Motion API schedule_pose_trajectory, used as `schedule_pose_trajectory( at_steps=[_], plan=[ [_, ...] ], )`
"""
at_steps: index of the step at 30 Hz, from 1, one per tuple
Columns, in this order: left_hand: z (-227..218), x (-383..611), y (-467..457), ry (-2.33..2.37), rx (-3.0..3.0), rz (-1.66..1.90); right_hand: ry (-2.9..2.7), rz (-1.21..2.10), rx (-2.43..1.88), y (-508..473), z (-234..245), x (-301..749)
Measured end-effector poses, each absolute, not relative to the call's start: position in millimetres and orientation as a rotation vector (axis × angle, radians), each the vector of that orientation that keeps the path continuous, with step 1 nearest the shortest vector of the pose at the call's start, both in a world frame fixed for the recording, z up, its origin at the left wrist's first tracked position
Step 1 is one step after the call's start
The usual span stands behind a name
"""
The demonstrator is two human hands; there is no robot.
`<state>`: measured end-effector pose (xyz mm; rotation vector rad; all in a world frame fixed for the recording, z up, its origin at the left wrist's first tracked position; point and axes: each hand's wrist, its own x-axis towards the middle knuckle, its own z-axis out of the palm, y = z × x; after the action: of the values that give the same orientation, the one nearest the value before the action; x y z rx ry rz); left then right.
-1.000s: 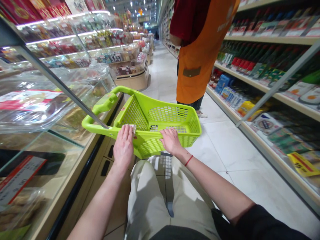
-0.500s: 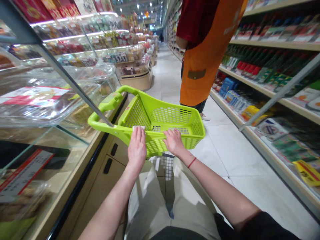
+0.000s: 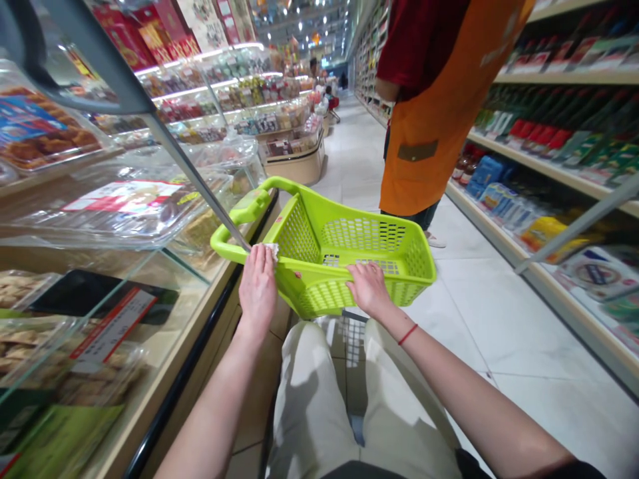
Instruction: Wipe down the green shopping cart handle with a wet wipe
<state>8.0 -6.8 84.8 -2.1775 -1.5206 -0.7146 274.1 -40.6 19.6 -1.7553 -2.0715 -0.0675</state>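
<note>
In front of me stands a lime-green shopping cart (image 3: 319, 293) with perforated basket walls. My left hand (image 3: 259, 279) lies on its near rim, close to the handle end, pressing a white tissue (image 3: 272, 249) against the plastic. Most of that tissue is hidden under the fingers. Farther right, my right hand (image 3: 370, 286) is closed over the same rim, fingers curled to the inside. The basket shows no goods in it. A grey metal pole (image 3: 200, 183) slants down to the cart's rim beside my left hand.
A co-worker in an orange apron (image 3: 419, 133) stands just beyond the cart. Glass-fronted food displays (image 3: 164, 266) crowd my left side. Stocked shelves (image 3: 564, 150) line the right, with a pale tiled aisle (image 3: 344, 146) running between.
My left hand has slid leftward along the rim toward the handle with the tissue. My right hand keeps its hold. The whole view has shifted, so the cart appears farther right.
</note>
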Motion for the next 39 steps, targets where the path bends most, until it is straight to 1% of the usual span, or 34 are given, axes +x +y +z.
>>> schedule_pose_trajectory(
  at_steps=[5, 10, 13, 18, 22, 26, 31, 35, 39],
  plan=[
    [67, 34, -13, -1.568, -2.208, -0.737, -2.090, -0.051, -1.767, -40, 21, 274],
    [40, 83, -26, -1.476, -2.393, -0.617, -2.099, -0.065, -1.765, -39, 19, 275],
    [31, 103, -32, -1.430, -2.442, -0.567, -2.116, -0.096, -1.775, -40, 19, 275],
    [47, 88, -25, -1.396, -2.438, -0.523, -2.171, -0.134, -1.796, -43, 24, 275],
    [70, 59, -16, -1.499, -2.318, -0.579, -2.174, -0.117, -1.785, -43, 27, 275],
    [77, 49, -14, -1.574, -2.266, -0.626, -2.228, -0.137, -1.746, -45, 28, 281],
    [73, 55, -15, -1.604, -2.271, -0.651, -2.137, -0.289, -1.832, -52, 21, 300],
    [61, 74, -18, -1.618, -2.322, -0.588, -2.156, -0.235, -1.890, -52, 17, 308],
    [38, 111, -25, -1.544, -2.460, -0.601, -2.167, -0.191, -1.909, -50, 20, 306]
  ],
)
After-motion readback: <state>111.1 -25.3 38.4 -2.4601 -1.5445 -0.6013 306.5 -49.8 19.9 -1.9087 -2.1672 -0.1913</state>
